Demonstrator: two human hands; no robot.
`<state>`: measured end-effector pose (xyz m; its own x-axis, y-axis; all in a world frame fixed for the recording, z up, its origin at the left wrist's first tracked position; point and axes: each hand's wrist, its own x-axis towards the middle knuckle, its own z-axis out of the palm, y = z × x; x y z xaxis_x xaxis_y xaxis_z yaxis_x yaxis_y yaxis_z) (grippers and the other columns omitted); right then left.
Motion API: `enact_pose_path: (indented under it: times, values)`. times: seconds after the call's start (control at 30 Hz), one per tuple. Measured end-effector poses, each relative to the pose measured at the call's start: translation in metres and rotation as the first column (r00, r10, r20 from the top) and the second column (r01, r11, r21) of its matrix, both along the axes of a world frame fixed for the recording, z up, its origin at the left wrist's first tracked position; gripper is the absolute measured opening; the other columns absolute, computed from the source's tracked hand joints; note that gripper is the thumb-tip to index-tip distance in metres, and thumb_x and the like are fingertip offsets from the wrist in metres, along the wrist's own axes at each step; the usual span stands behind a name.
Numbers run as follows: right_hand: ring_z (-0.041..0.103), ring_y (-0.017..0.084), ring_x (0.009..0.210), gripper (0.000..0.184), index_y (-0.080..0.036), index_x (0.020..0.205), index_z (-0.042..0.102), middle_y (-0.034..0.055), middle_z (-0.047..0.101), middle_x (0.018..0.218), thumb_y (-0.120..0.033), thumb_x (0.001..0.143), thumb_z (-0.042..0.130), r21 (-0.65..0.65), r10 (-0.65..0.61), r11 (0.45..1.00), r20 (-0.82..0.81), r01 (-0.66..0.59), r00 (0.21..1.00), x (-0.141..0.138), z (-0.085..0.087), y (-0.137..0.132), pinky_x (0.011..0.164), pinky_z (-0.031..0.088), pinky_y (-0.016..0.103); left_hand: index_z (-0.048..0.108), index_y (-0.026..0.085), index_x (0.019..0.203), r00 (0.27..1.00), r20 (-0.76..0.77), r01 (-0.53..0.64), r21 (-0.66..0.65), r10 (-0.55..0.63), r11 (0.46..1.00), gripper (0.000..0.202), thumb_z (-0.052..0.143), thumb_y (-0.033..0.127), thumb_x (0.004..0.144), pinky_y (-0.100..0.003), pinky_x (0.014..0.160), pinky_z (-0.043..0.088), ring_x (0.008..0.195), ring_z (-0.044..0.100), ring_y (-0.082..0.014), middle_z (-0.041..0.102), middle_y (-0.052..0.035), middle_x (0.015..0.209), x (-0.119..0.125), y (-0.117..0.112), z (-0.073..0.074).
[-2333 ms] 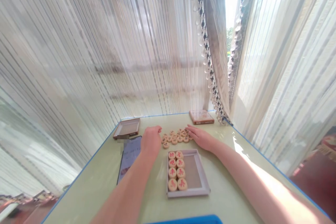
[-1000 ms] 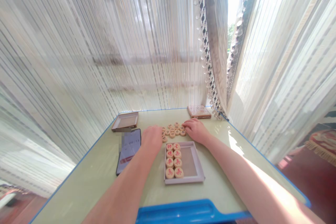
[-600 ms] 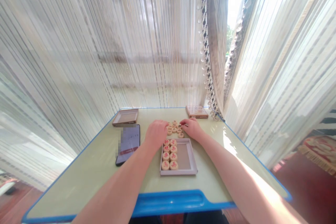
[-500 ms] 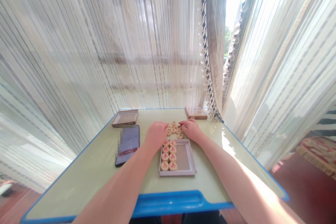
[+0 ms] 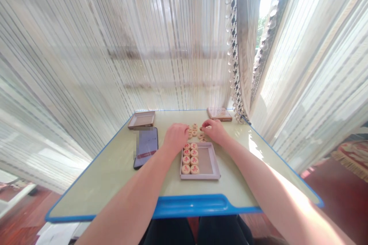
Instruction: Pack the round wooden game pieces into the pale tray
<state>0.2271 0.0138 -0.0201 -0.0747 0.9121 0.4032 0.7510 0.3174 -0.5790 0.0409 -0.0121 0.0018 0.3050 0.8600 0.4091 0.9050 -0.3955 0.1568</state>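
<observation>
My left hand rests palm down at the left edge of a small group of wooden Chinese chess pieces. Its fingers are curled together, and whatever lies under them is hidden. On the group's right side my right hand has its fingertips closed on a Chinese chess piece, partly covered by the fingers. A couple of loose pieces lie just below those fingertips. Nearer to me, a shallow box tray has two columns of red-marked pieces standing face up along its left side.
A phone lies left of my left forearm. Behind it sits an open box lid; a flat patterned box is at the back right. The blue-edged table meets striped curtains behind.
My right hand has shifted slightly right, and a few pieces now sit apart from the main group. My left hand stays by the group. The view has tilted and shifted.
</observation>
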Motion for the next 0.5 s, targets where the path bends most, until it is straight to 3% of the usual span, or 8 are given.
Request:
enact_pose_path:
  times: [0.17,0.37,0.5]
  values:
    - [0.057,0.014,0.070,0.026,-0.021,0.096,0.063,0.0025,0.066,0.083,-0.032,0.074,0.057,0.005,0.122,0.992,-0.269,-0.125,0.955,0.002,0.014,-0.015,0.064,0.046,0.027,0.065,0.018,0.101,0.982,0.150,0.112,-0.003,-0.110,0.994,0.030,0.046,0.033,0.083,-0.032,0.088,0.042,0.096,0.056,-0.0205,0.067,-0.0055,0.095,0.005,-0.003,0.003]
    - [0.060,0.014,0.069,0.022,-0.017,0.088,0.065,0.0041,0.068,0.080,-0.029,0.070,0.061,-0.042,0.163,0.978,-0.464,-0.206,0.871,-0.008,0.028,-0.034,0.062,0.048,0.025,0.065,0.020,0.100,0.897,0.373,0.259,-0.007,-0.238,0.966,0.028,0.048,0.035,0.083,-0.028,0.080,0.045,0.086,0.060,-0.0163,0.068,-0.0033,0.093,0.016,-0.012,0.005]
    - [0.060,0.013,0.065,0.025,-0.017,0.091,0.065,0.0045,0.069,0.081,-0.031,0.071,0.060,-0.029,0.127,0.987,-0.450,-0.156,0.884,-0.008,0.030,-0.050,0.061,0.048,0.026,0.066,0.018,0.098,0.805,0.534,0.336,-0.051,-0.258,0.941,0.029,0.048,0.035,0.083,-0.025,0.074,0.047,0.083,0.062,-0.0151,0.069,-0.0035,0.092,0.020,-0.018,0.006]
